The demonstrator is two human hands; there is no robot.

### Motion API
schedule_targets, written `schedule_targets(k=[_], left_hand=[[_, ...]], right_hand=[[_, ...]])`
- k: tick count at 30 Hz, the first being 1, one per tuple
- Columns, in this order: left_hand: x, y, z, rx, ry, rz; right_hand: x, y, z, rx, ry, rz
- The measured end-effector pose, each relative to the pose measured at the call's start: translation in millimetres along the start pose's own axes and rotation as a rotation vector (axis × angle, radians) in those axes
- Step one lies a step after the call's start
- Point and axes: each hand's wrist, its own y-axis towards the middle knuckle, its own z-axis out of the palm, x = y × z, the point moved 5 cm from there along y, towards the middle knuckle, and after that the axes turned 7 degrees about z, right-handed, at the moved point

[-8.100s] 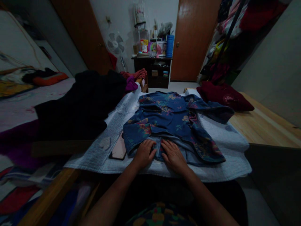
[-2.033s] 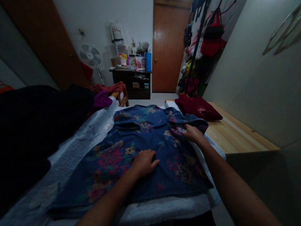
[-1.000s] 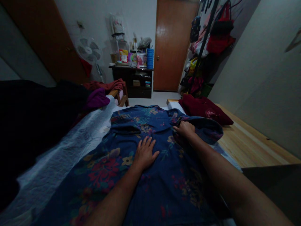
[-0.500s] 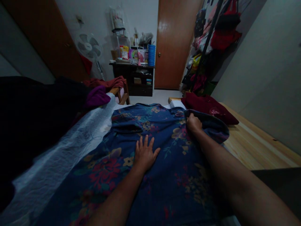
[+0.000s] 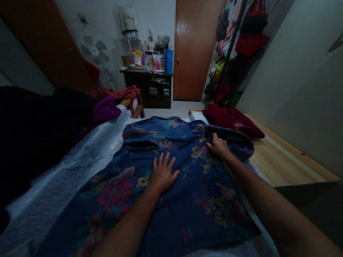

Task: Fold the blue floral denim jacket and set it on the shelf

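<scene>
A dark blue floral shirt lies spread out in front of me, its neckline at the far end. Its left sleeve is folded inward over the body, while the right sleeve points outward with its opening loose. My left hand rests flat on the middle of the shirt, fingers spread. Up at the base of the right sleeve, my right hand touches the cloth, thumb and forefinger apart; its other fingers are partly hidden.
Beneath the shirt is a white patterned cloth. Dark clothing and a purple cloth are piled on the left. A folded dark red garment sits on a wooden surface at right. Farther back stand a fan and a dark cabinet.
My right hand has loosened its pinch on the sleeve, with thumb and forefinger now apart. The shirt's lower right part lies flatter. My left hand stays in place; the view has turned slightly right.
</scene>
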Motion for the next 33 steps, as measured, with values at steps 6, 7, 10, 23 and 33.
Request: schedule_targets(k=[6,7,10,23,33], left_hand=[[-17,-4,-2.8,0.083,-0.048,0.200],[-19,-5,-2.6,0.095,-0.044,0.189],[-27,-9,-0.1,0.131,-0.035,0.146],[-110,13,18.8,0.194,-0.179,0.278],[-115,8,12.1,0.127,-0.183,0.271]], right_hand=[[3,-20,-6,0.007,-0.139,-0.058],[3,-23,-8,-0.004,-0.155,-0.058],[4,-35,-13,-0.018,-0.176,-0.065],[-16,-120,-13,0.102,0.095,0.021],[-43,-148,-14,0.076,0.210,0.100]])
